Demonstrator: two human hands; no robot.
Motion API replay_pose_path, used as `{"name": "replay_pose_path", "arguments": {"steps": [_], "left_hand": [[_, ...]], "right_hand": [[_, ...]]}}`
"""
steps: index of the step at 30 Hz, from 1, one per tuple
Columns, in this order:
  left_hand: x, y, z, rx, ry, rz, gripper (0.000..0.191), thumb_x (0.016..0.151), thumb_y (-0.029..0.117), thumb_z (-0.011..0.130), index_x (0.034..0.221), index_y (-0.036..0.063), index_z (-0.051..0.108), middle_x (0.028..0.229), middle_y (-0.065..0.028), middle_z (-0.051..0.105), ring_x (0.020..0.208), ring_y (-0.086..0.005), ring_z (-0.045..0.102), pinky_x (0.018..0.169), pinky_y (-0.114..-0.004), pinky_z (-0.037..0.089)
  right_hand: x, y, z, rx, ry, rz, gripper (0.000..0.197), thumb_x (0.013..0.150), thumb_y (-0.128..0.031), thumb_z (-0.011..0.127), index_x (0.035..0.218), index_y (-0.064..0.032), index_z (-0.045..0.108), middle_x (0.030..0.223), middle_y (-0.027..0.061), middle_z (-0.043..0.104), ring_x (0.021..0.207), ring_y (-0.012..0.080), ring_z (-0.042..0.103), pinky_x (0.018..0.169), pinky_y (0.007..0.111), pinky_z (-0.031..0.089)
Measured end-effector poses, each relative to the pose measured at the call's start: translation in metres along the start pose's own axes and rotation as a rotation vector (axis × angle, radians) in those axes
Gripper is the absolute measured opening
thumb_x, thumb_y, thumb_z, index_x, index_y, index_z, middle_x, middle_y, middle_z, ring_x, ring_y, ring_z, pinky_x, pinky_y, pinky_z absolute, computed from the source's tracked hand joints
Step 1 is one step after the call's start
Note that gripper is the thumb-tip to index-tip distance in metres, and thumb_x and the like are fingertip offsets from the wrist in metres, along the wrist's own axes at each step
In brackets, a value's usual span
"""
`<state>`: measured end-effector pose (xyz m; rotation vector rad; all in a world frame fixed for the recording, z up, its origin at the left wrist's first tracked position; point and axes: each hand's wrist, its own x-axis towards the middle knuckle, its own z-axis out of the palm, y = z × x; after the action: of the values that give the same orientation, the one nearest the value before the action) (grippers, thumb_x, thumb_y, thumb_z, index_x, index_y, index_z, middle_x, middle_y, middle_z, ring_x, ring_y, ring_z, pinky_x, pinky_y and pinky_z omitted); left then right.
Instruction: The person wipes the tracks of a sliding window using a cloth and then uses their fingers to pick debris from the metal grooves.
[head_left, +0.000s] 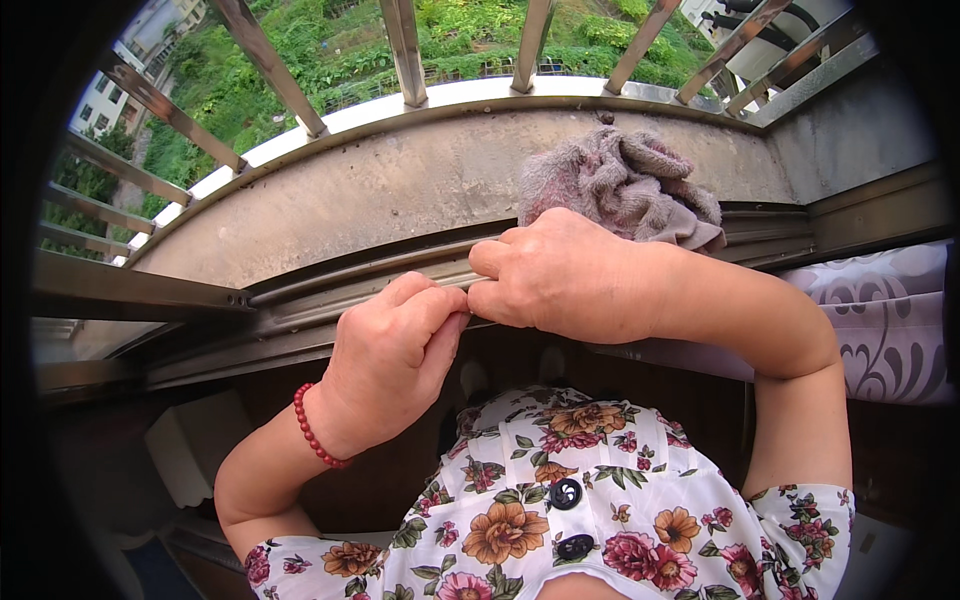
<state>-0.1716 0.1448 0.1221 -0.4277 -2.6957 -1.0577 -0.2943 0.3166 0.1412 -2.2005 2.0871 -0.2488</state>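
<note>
My left hand (397, 352), with a red bead bracelet (311, 431) at the wrist, is over the metal sliding-window track (300, 311), its fingers curled. Fingertips of my right hand (562, 277) meet those of the left above the same track. Whether anything small is pinched between them cannot be seen. A crumpled greyish-pink towel (615, 184) lies just beyond my right hand, partly on the concrete ledge (375, 187) and partly over the track.
Metal bars (405, 52) rise from the ledge's outer edge, with green plots below outside. At the left a window frame (142, 289) crosses the track. A patterned curtain (885, 322) hangs at the right. A pale box-like object (195, 442) stands at the lower left.
</note>
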Motion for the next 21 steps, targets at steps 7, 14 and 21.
{"name": "replay_pose_path", "arguments": {"steps": [7,14,21], "left_hand": [[0.006,-0.002,-0.009,-0.057,0.01,0.017,0.012,0.077,-0.003,0.064,0.089,-0.0005,0.062,0.076,-0.0138,0.059,0.068,-0.0299,0.059,0.06,-0.035,0.048],[0.062,-0.013,-0.039,-0.692,0.21,-0.284,0.029,0.09,0.005,0.058,0.117,-0.0045,0.055,0.102,-0.0099,0.06,0.076,-0.0109,0.059,0.07,-0.024,0.051],[0.088,-0.027,-0.044,-0.769,0.303,-0.283,0.043,0.09,0.008,0.06,0.128,-0.0063,0.047,0.121,-0.0143,0.053,0.109,-0.0187,0.055,0.094,-0.028,0.044]], "right_hand": [[0.005,-0.006,0.009,0.065,0.066,0.09,0.011,0.078,-0.012,0.057,0.085,-0.0027,0.058,0.079,0.0125,0.059,0.075,0.0298,0.065,0.06,0.04,0.053],[0.033,0.044,-0.03,0.202,0.707,0.402,0.017,0.074,0.007,0.054,0.089,0.0051,0.06,0.086,0.0135,0.063,0.068,0.0248,0.063,0.061,0.033,0.052],[0.03,0.074,-0.031,0.111,0.756,0.576,0.049,0.082,-0.002,0.05,0.13,0.0019,0.05,0.142,0.0243,0.038,0.133,0.0303,0.038,0.109,0.036,0.03]]}}
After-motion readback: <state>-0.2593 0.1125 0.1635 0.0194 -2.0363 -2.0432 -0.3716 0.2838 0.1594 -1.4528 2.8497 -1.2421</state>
